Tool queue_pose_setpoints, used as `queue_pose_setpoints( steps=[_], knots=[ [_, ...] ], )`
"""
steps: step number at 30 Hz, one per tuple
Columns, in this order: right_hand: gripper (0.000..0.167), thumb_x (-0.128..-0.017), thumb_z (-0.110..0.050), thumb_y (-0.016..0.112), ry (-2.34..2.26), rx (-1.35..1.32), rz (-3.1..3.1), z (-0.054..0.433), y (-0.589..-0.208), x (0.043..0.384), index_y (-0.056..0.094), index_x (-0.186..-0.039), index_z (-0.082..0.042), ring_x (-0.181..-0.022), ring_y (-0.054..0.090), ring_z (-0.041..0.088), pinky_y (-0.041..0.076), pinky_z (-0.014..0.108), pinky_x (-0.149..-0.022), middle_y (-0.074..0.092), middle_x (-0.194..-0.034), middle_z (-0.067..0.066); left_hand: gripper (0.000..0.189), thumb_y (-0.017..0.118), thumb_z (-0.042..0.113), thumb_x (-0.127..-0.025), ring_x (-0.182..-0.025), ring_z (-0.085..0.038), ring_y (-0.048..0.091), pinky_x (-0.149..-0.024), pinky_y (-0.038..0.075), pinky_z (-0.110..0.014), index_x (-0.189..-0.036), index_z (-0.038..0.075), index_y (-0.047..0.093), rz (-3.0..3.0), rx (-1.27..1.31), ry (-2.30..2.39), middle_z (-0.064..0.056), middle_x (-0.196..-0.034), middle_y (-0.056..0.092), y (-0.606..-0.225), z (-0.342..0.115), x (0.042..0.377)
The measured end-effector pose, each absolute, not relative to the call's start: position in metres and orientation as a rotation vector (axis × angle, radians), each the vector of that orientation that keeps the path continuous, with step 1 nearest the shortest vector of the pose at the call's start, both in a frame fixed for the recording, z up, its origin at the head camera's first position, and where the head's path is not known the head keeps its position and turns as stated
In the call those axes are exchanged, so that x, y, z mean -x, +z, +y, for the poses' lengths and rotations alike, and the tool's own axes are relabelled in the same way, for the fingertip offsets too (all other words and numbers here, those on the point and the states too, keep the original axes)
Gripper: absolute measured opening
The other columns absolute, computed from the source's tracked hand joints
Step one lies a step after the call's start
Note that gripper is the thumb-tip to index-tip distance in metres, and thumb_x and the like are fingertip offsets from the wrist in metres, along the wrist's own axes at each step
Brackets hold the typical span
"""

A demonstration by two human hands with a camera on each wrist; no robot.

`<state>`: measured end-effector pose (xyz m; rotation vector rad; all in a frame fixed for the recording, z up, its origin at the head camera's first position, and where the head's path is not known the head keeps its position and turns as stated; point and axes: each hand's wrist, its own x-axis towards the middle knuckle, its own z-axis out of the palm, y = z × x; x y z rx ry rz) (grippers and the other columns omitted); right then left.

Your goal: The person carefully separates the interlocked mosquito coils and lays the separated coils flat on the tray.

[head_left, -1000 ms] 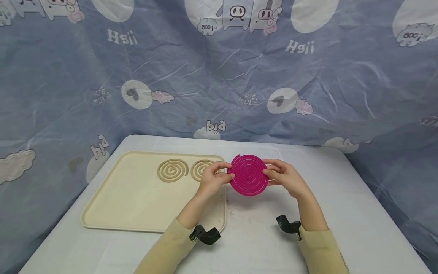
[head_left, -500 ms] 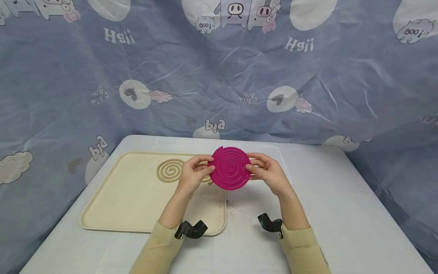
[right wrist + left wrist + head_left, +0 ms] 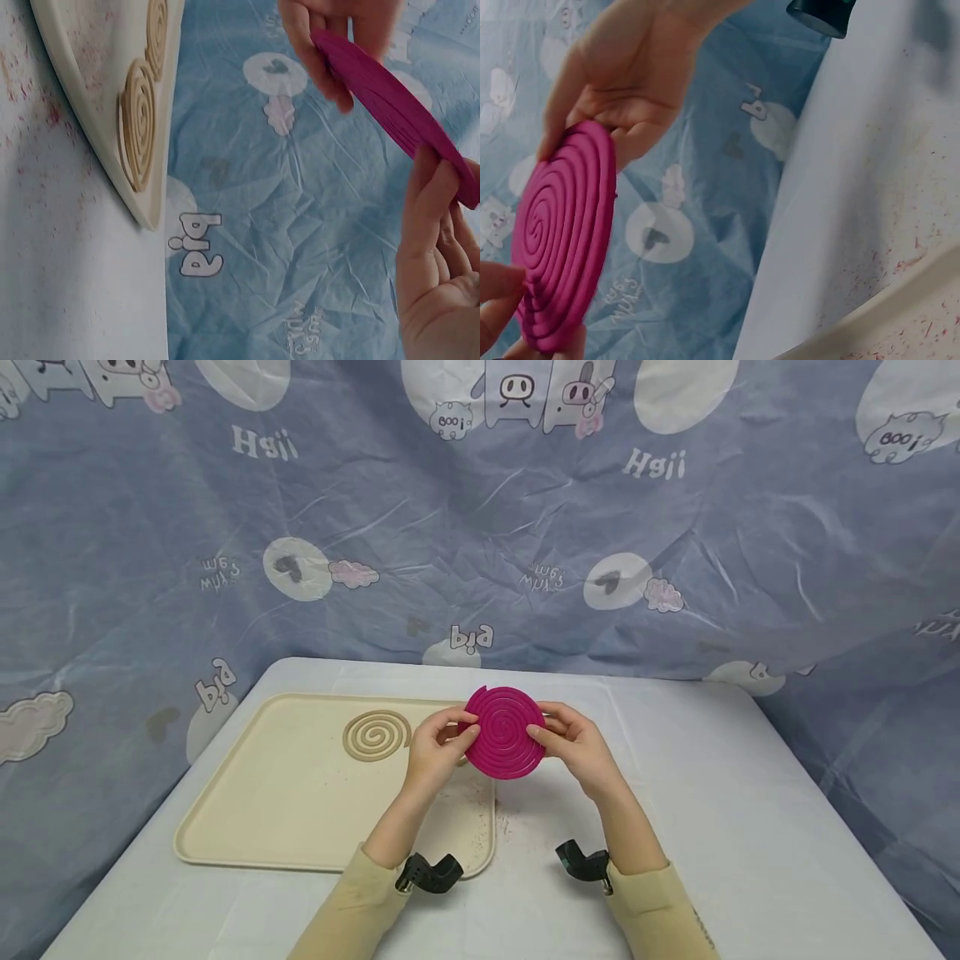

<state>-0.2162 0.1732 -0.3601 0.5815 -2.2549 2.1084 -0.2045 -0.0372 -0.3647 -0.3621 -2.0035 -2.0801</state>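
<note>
A magenta mosquito coil [image 3: 504, 732] is held up above the table, its flat spiral side turned to the head camera. My left hand [image 3: 433, 756] pinches its left edge, thumb in front and fingers behind. On the opposite edge, my right hand [image 3: 579, 752] grips it likewise, the thumb lying over the front. The right wrist view shows the coil [image 3: 397, 105] nearly edge-on between both hands. Behind it, a tan coil [image 3: 377, 735] lies flat on a cream tray [image 3: 262, 793]. A second tan coil [image 3: 140, 124] lies near the tray's corner, mostly hidden by my left hand in the head view.
The tray covers the left part of the white-covered table [image 3: 712, 793]. Reddish crumbs are scattered on the tray's right end and on the cloth beside it. A blue patterned curtain [image 3: 450, 527] hangs behind and at both sides. Each sleeve carries a black wrist camera [image 3: 429, 872].
Both hands have carried the magenta coil leftward, to over the tray's right edge, hiding most of the second tan coil. In the last half second the right thumb has moved farther onto the coil's face.
</note>
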Motion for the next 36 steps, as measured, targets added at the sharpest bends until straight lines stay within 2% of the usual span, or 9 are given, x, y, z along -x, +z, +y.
queue_pose_setpoints(
  steps=[4, 8, 12, 14, 17, 20, 24, 30, 36],
  knots=[
    [0.037, -0.091, -0.007, 0.06, 2.124, -0.552, -2.184, 0.161, -0.36, 0.211, 0.051, -0.125, 0.004, -0.087, 0.064, 0.015, 0.055, 0.03, -0.077, 0.063, -0.107, 0.014, 0.024, 0.068, 0.003, -0.084, -0.095, -0.034, 0.057, -0.068, 0.054, -0.021, -0.104, -0.008, 0.061, -2.031, 0.39, -2.047, -0.019, -0.113, 0.055, -0.365, -0.03, 0.202],
    [0.034, -0.092, -0.007, 0.059, 2.188, -0.514, -2.127, 0.151, -0.36, 0.207, 0.052, -0.123, 0.005, -0.088, 0.062, 0.015, 0.055, 0.03, -0.077, 0.062, -0.103, 0.008, 0.029, 0.069, 0.007, -0.085, -0.107, -0.035, 0.054, -0.085, 0.052, -0.032, -0.11, -0.003, 0.058, -2.019, 0.388, -2.09, -0.018, -0.124, 0.052, -0.379, -0.024, 0.209],
    [0.035, -0.095, -0.011, 0.054, 2.265, -0.57, -2.065, 0.145, -0.363, 0.206, 0.051, -0.122, 0.012, -0.095, 0.06, 0.017, 0.054, 0.033, -0.081, 0.06, -0.105, 0.007, 0.028, 0.066, 0.012, -0.089, -0.126, -0.031, 0.042, -0.1, 0.041, -0.045, -0.113, 0.001, 0.059, -2.02, 0.36, -2.129, -0.015, -0.137, 0.045, -0.391, -0.02, 0.215],
    [0.038, -0.097, -0.015, 0.051, 2.306, -0.622, -2.031, 0.144, -0.364, 0.207, 0.051, -0.123, 0.013, -0.102, 0.059, 0.019, 0.052, 0.036, -0.085, 0.06, -0.109, 0.008, 0.026, 0.064, 0.016, -0.09, -0.129, -0.027, 0.038, -0.103, 0.037, -0.047, -0.113, 0.002, 0.062, -2.03, 0.35, -2.121, -0.013, -0.137, 0.046, -0.393, -0.019, 0.216],
    [0.038, -0.098, -0.014, 0.051, 2.331, -0.671, -2.025, 0.143, -0.366, 0.209, 0.05, -0.124, 0.013, -0.107, 0.058, 0.019, 0.05, 0.039, -0.088, 0.06, -0.114, 0.007, 0.025, 0.064, 0.016, -0.09, -0.119, -0.024, 0.048, -0.099, 0.041, -0.044, -0.112, 0.003, 0.064, -2.026, 0.362, -2.128, -0.012, -0.126, 0.056, -0.394, -0.019, 0.216],
    [0.034, -0.093, -0.005, 0.056, 2.292, -0.63, -2.071, 0.145, -0.368, 0.209, 0.052, -0.124, 0.01, -0.103, 0.06, 0.018, 0.051, 0.037, -0.088, 0.062, -0.111, 0.004, 0.026, 0.065, 0.01, -0.089, -0.101, -0.02, 0.057, -0.092, 0.047, -0.032, -0.113, 0.0, 0.064, -1.968, 0.398, -2.206, -0.013, -0.113, 0.061, -0.393, -0.019, 0.215],
    [0.036, -0.089, 0.002, 0.059, 2.232, -0.586, -2.116, 0.147, -0.37, 0.21, 0.054, -0.124, 0.008, -0.102, 0.06, 0.018, 0.051, 0.032, -0.086, 0.063, -0.11, 0.003, 0.026, 0.066, 0.005, -0.087, -0.092, -0.016, 0.059, -0.083, 0.049, -0.023, -0.111, -0.003, 0.063, -1.929, 0.413, -2.254, -0.011, -0.107, 0.064, -0.389, -0.02, 0.212],
    [0.035, -0.087, 0.005, 0.061, 2.188, -0.567, -2.145, 0.148, -0.372, 0.212, 0.056, -0.122, 0.008, -0.1, 0.06, 0.017, 0.052, 0.028, -0.084, 0.064, -0.108, 0.004, 0.023, 0.066, 0.002, -0.086, -0.083, -0.014, 0.061, -0.076, 0.053, -0.025, -0.108, -0.005, 0.063, -1.9, 0.447, -2.284, -0.01, -0.102, 0.064, -0.392, -0.02, 0.214],
    [0.036, -0.087, 0.003, 0.062, 2.153, -0.671, -2.162, 0.152, -0.372, 0.212, 0.056, -0.122, 0.009, -0.106, 0.057, 0.017, 0.05, 0.028, -0.087, 0.064, -0.11, 0.001, 0.025, 0.063, -0.003, -0.086, -0.08, -0.013, 0.062, -0.076, 0.055, -0.03, -0.11, -0.008, 0.059, -1.84, 0.47, -2.406, -0.006, -0.1, 0.063, -0.391, -0.021, 0.214]
  ],
)
